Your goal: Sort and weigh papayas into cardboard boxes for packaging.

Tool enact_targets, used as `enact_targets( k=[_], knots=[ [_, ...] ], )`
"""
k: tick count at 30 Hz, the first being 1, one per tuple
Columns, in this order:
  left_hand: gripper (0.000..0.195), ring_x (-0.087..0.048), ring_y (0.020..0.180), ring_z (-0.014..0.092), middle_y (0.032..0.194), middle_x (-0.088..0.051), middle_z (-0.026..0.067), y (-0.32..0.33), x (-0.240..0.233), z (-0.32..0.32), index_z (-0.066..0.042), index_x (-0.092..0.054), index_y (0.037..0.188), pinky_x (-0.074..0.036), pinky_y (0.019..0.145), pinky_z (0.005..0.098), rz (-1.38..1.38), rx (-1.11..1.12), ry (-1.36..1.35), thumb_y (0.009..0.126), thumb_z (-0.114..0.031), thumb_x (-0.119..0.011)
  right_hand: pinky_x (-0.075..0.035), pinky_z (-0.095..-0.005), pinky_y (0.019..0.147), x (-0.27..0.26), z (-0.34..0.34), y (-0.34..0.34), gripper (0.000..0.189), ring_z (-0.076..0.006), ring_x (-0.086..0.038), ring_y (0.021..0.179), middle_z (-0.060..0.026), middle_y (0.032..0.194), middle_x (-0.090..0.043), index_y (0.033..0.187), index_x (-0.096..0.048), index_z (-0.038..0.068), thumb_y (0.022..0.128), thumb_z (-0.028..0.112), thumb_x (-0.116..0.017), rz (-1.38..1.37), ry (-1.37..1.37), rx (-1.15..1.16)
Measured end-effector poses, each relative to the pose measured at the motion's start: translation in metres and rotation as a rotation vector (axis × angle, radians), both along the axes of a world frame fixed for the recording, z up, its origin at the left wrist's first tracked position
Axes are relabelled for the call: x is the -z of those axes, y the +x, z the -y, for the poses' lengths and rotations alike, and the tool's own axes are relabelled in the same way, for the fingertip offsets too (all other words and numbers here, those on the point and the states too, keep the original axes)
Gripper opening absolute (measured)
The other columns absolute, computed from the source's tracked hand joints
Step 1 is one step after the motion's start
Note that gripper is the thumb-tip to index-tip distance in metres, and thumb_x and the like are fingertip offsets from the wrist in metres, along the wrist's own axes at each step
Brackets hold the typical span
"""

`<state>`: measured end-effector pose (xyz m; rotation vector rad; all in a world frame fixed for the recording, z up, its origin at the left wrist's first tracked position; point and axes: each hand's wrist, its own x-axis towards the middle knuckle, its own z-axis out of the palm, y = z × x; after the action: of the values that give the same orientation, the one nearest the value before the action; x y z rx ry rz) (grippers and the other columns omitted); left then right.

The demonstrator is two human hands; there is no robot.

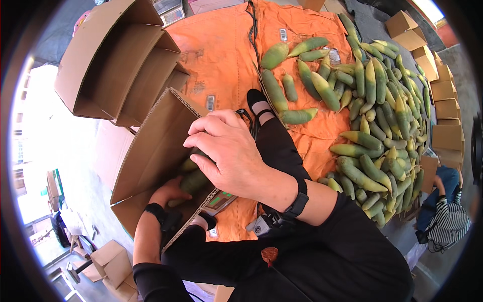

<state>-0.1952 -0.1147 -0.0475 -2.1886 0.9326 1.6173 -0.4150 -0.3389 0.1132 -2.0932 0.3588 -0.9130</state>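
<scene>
An open cardboard box stands tilted in front of me, with a few green radishes inside. Down in the box, my left hand has its fingers around the end of one radish. My right hand is above the box's near right edge, fingers bent and apart, holding nothing. It partly hides the radishes below. Beside the box, a digital scale with a green lit display shows in part.
A large pile of green radishes covers the right of an orange tarp. Nested empty cartons stand at upper left. A dark cable crosses the tarp. More boxes and a person in stripes are at far right.
</scene>
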Motion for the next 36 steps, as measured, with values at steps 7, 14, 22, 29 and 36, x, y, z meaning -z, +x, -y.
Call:
enact_targets(
  k=[7,14,22,29,36],
  knots=[
    [0.103,-0.037,0.136,0.031,0.146,-0.038,0.0225,0.01,-0.039,0.014,0.002,-0.031,0.145,-0.029,0.111,0.035,-0.172,-0.138,-0.034,0.064,-0.039,-0.082,-0.039,-0.0403,0.086,-0.005,-0.002,0.001,0.017,-0.0259,-0.05,0.103,-0.0011,0.101,-0.058,0.089,-0.065,0.009,0.073,0.01,-0.071,0.004,0.016,-0.002],
    [0.08,-0.047,0.123,0.024,0.131,-0.055,0.0123,-0.021,-0.052,0.039,-0.007,-0.037,0.144,-0.033,0.106,0.0345,-0.381,-0.26,-0.14,0.076,-0.021,-0.075,-0.039,-0.0401,0.083,0.0,-0.004,0.002,0.014,-0.0254,-0.05,0.104,-0.0015,0.101,-0.057,0.088,-0.064,0.009,0.075,0.009,-0.069,0.03,0.035,0.019],
    [0.071,-0.053,0.111,0.018,0.133,-0.052,0.0087,0.007,-0.176,0.046,-0.008,-0.039,0.144,-0.047,0.091,0.0312,-0.264,-0.328,-0.37,0.08,-0.02,-0.069,-0.04,-0.04,0.086,0.003,-0.002,0.002,0.015,-0.0279,-0.051,0.104,-0.0035,0.099,-0.059,0.088,-0.065,0.008,0.074,0.008,-0.07,0.051,0.046,0.021],
    [0.059,-0.058,0.111,0.022,0.123,-0.06,0.0113,-0.093,-0.25,0.011,-0.004,-0.05,0.135,-0.047,0.09,0.0328,0.072,-0.338,-0.858,0.078,-0.008,-0.066,-0.042,-0.0384,0.088,0.005,0.015,-0.005,0.016,-0.0282,-0.054,0.101,-0.0067,0.098,-0.062,0.091,-0.066,0.007,0.077,0.012,-0.07,0.111,0.238,-0.064],
    [0.044,-0.061,0.108,0.024,0.114,-0.062,0.0132,-0.157,-0.226,-0.052,0.001,-0.056,0.125,-0.045,0.096,0.034,0.349,-0.553,-1.039,0.082,-0.002,-0.061,-0.049,-0.035,0.077,0.01,0.091,-0.06,0.025,-0.026,-0.061,0.083,-0.0112,0.094,-0.064,0.101,-0.066,0.006,0.082,0.022,-0.066,-0.113,0.211,0.003]
  ],
)
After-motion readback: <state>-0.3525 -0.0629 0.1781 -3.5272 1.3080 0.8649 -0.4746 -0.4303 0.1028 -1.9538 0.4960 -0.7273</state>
